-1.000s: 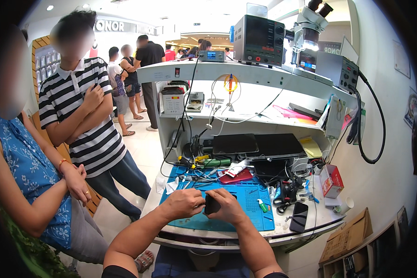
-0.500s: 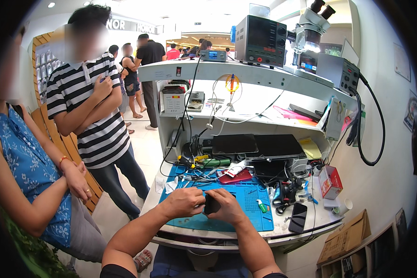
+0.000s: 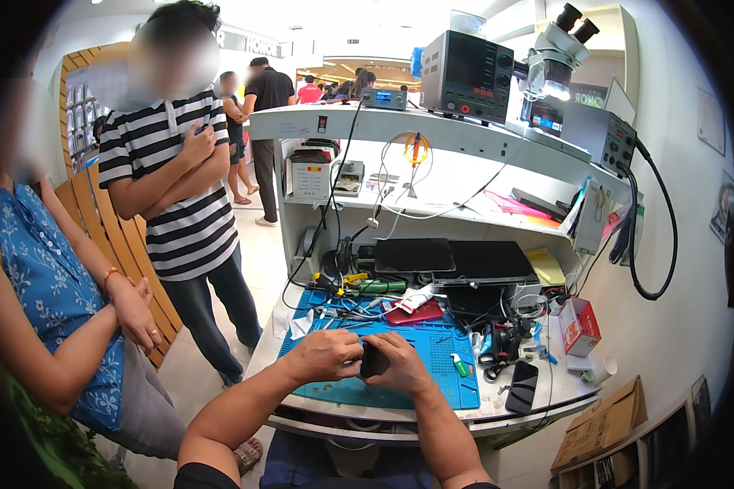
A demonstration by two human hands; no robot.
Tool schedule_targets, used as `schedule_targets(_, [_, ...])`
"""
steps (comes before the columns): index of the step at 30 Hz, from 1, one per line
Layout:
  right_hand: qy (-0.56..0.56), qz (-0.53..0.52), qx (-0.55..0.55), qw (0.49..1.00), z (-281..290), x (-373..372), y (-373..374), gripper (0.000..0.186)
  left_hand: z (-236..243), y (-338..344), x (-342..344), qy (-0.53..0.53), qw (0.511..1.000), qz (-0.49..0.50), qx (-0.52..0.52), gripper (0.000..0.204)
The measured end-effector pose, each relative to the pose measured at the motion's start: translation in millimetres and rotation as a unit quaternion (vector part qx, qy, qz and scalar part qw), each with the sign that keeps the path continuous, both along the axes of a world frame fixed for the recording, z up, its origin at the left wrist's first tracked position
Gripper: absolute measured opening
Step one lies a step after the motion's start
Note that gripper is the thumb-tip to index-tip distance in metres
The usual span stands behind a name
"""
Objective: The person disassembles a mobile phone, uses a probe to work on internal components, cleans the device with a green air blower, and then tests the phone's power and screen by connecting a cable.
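Desk (image 3: 493,397) cluttered; blue mat (image 3: 442,346) along its front edge. Dark device (image 3: 374,361) over mat: right hand (image 3: 398,363) wrapped round it, left hand (image 3: 328,356) at its left side, grip hidden, can't tell. Looks like close two-handed handling; calls for steady right grip.

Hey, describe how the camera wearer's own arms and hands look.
Short black sleeves show at the lower edge; the forearms are bare. The left grip and right grip are ungloved hands, with no watch or bracelet visible.
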State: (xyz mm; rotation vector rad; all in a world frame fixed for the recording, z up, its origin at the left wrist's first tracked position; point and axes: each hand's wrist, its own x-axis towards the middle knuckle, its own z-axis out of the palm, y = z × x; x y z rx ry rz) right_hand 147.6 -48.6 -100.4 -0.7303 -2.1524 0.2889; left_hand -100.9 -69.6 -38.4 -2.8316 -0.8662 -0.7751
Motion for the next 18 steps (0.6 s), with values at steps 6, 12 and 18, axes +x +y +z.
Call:
schedule_targets(6, [0.006,-0.021,0.002,1.0,4.6,-2.5,-4.1,0.082,-4.5,0.8,-4.3,-0.02,0.999,0.0,-0.042,0.016])
schedule_targets(12, [0.005,-0.041,0.011,0.999,2.2,-5.9,-5.7,0.082,-11.1,1.9,-3.8,-0.031,0.998,0.004,-0.047,0.015])
schedule_targets(18, [0.003,-0.052,0.007,0.999,1.8,-6.9,-4.8,0.081,-15.3,3.2,-3.3,-0.054,0.998,0.004,-0.043,0.014])
